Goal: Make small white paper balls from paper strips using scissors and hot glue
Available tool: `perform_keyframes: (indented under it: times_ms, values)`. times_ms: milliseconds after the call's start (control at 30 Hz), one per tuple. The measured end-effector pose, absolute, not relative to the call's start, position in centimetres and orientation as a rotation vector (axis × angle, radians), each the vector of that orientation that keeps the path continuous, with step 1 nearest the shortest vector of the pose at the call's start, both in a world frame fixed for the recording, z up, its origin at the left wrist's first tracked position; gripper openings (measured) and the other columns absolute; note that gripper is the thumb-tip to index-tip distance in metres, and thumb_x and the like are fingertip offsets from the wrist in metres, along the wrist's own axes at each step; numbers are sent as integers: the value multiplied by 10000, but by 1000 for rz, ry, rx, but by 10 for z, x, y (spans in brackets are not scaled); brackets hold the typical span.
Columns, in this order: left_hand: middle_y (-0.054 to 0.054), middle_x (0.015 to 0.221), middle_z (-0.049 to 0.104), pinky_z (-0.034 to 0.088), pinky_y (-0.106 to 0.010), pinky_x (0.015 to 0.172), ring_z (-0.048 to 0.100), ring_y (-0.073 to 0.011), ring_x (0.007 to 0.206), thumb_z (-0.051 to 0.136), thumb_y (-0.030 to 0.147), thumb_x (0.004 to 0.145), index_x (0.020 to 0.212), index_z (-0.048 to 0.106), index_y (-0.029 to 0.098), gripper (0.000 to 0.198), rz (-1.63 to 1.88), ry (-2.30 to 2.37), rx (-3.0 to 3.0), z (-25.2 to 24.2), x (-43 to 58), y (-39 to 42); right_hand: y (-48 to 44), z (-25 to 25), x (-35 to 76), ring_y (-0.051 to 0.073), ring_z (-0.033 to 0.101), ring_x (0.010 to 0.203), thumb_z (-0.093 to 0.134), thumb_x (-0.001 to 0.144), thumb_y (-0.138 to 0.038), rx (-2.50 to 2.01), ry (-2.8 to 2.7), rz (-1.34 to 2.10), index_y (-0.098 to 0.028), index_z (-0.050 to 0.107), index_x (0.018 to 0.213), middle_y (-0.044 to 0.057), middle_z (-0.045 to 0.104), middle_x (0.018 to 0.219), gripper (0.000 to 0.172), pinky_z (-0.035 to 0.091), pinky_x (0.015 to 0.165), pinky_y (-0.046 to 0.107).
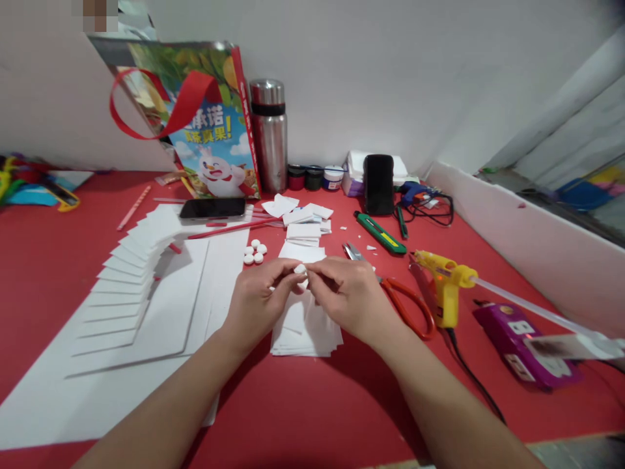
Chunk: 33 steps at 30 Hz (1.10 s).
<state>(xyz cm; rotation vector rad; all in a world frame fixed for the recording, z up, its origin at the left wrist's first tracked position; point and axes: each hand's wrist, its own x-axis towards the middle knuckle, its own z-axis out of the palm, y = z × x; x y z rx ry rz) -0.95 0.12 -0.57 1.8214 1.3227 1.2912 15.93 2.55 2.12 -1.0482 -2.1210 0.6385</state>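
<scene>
My left hand [261,303] and my right hand [349,296] meet over the red table, fingertips pinched together on one small white round piece [299,268]. Directly beneath them lies a pile of white paper squares [306,332]. A cluster of several similar white round pieces [255,252] rests on the white sheet just beyond my left hand. Red-handled scissors [409,305] lie right beside my right hand.
A yellow glue gun [446,281] stands at right, by a purple power strip [525,345]. White foam stairs [124,280] sit on large sheets at left. Behind are more paper squares [303,225], a green cutter [379,232], two phones, a steel flask [268,133], paint jars and a gift bag.
</scene>
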Motion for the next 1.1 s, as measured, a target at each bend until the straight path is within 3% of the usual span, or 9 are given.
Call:
perform_keyframes:
  times_ms: [133, 200, 400, 600, 767, 1100]
  values:
    - [-23, 843, 751, 506, -247, 651, 686, -128, 632, 592, 213, 932, 963, 709, 189, 123, 1283, 1405, 2020, -8, -9, -1, 29, 20, 157, 96, 536, 425, 618, 882, -296, -1213, -1756, 1254, -152, 782, 838, 17, 685, 607, 223, 416, 420, 218]
    - [-37, 869, 753, 504, -260, 661, 681, -141, 656, 581, 216, 935, 957, 714, 188, 137, 1265, 1435, 2031, -8, -8, -1, 31, 19, 157, 89, 514, 400, 679, 838, -321, -1265, -1617, 1367, -144, 799, 836, 17, 679, 575, 214, 407, 385, 208]
    - [-19, 798, 713, 520, -238, 627, 655, -135, 663, 596, 211, 921, 1038, 699, 182, 159, 1199, 1260, 1733, -7, -6, 3, 34, 21, 158, 84, 520, 423, 739, 778, -303, -1275, -1530, 1352, -172, 828, 827, 13, 685, 550, 166, 433, 411, 206]
    - [-15, 742, 690, 537, -237, 634, 656, -128, 640, 592, 259, 930, 923, 692, 156, 143, 1260, 1231, 1542, -7, -5, 4, 35, 19, 159, 104, 584, 499, 755, 753, -274, -1204, -1486, 1408, -189, 829, 826, 19, 713, 598, 134, 509, 497, 232]
    - [-12, 770, 692, 535, -226, 638, 659, -122, 659, 601, 247, 923, 936, 699, 157, 134, 1290, 1233, 1489, -8, -2, 4, 32, 18, 154, 122, 635, 588, 713, 767, -219, -1182, -1431, 1387, -184, 826, 783, 35, 735, 671, 120, 544, 543, 235]
    - [-26, 792, 695, 532, -251, 662, 660, -133, 674, 548, 253, 959, 1032, 706, 158, 198, 1269, 1242, 1605, -12, 0, 4, 31, 16, 151, 122, 624, 519, 718, 750, -228, -1228, -1469, 1259, -178, 798, 654, 22, 704, 596, 134, 547, 519, 239]
